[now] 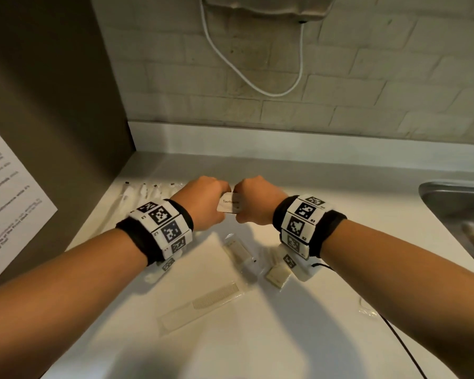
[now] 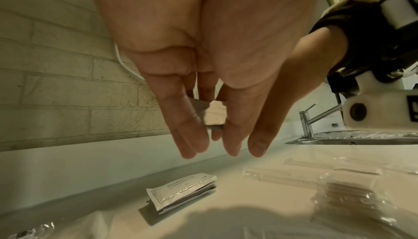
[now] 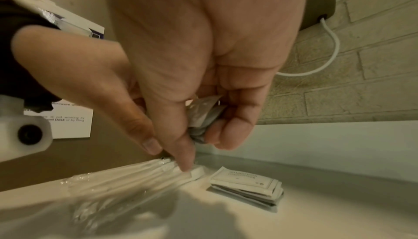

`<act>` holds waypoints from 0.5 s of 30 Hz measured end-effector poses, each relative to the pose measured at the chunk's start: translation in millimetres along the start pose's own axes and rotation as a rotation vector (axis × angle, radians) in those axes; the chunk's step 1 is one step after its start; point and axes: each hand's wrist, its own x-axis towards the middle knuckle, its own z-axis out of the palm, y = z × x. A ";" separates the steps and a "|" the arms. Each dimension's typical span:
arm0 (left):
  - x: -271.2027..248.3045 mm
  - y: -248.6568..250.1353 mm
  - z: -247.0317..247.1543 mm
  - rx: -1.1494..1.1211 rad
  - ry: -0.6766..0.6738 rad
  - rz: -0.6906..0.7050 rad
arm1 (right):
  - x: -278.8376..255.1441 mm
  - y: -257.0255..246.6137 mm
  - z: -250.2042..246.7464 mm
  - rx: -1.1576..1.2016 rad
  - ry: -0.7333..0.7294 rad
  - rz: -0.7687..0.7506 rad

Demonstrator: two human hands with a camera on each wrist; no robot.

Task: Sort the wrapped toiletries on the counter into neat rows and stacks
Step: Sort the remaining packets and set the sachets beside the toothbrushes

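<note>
Both hands meet above the middle of the white counter [image 1: 326, 214] and hold a small stack of sachets [image 1: 230, 205] marked "Toothpaste". My left hand [image 1: 205, 201] pinches its left end, my right hand [image 1: 257, 199] its right end. The left wrist view shows the left hand [image 2: 203, 132] with its fingers pointing down around the grey sachets [image 2: 212, 116]. In the right wrist view the right hand [image 3: 203, 135] curls its fingers round the sachets [image 3: 203, 114]. Below lies a stack of shampoo sachets [image 3: 246, 184] beside a row of wrapped toothbrushes [image 3: 135, 176].
A wrapped comb [image 1: 203, 305] and wrapped small items [image 1: 238, 250] [image 1: 278, 276] lie near the front of the counter. A steel sink [image 1: 454, 203] sits at the right. A brown side wall with a paper notice [image 1: 8, 201] closes the left; a black cable [image 1: 405, 348] trails at the front right.
</note>
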 end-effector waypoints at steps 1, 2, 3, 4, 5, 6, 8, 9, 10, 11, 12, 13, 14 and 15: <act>0.0 -0.4 1.7 0.006 -0.004 -0.001 | 0.6 -0.1 2.7 -0.011 -0.002 -0.003; -0.2 -1.2 3.5 0.015 -0.012 -0.002 | 1.1 -0.3 5.1 -0.021 -0.007 -0.006; -0.7 -2.0 5.2 0.020 -0.017 -0.002 | 1.7 -0.5 6.7 -0.032 -0.011 -0.007; -0.8 -3.7 6.4 0.017 -0.025 -0.007 | 2.1 -0.5 7.8 -0.038 -0.013 -0.009; -1.3 -5.7 6.8 0.008 -0.029 -0.013 | 2.2 -0.7 8.0 -0.030 -0.014 -0.012; -1.2 -8.5 6.8 -0.003 -0.033 -0.020 | 2.5 -0.2 8.1 -0.007 -0.019 -0.016; -2.0 -14.2 4.2 -0.021 -0.035 -0.032 | 2.7 1.7 8.4 0.060 -0.026 -0.014; -2.8 -18.2 3.0 -0.026 -0.032 -0.037 | 2.7 4.1 8.9 0.096 -0.028 0.001; -4.1 -22.9 2.7 -0.032 -0.025 -0.051 | 2.8 7.7 9.9 0.126 -0.033 0.028; -6.4 -27.5 1.9 -0.040 -0.018 -0.069 | 2.1 11.3 10.6 0.139 -0.042 0.057; -9.2 -32.0 1.0 -0.049 -0.013 -0.091 | 0.9 15.1 12.0 0.130 -0.057 0.073; -11.9 -36.0 0.1 -0.064 -0.004 -0.106 | -0.9 18.3 14.3 0.104 -0.086 0.062; -14.3 -39.8 -0.6 -0.082 0.003 -0.121 | -3.4 19.8 18.0 0.076 -0.132 0.030; -16.2 -43.0 -1.1 -0.099 0.010 -0.133 | -6.9 18.3 22.7 0.051 -0.187 -0.014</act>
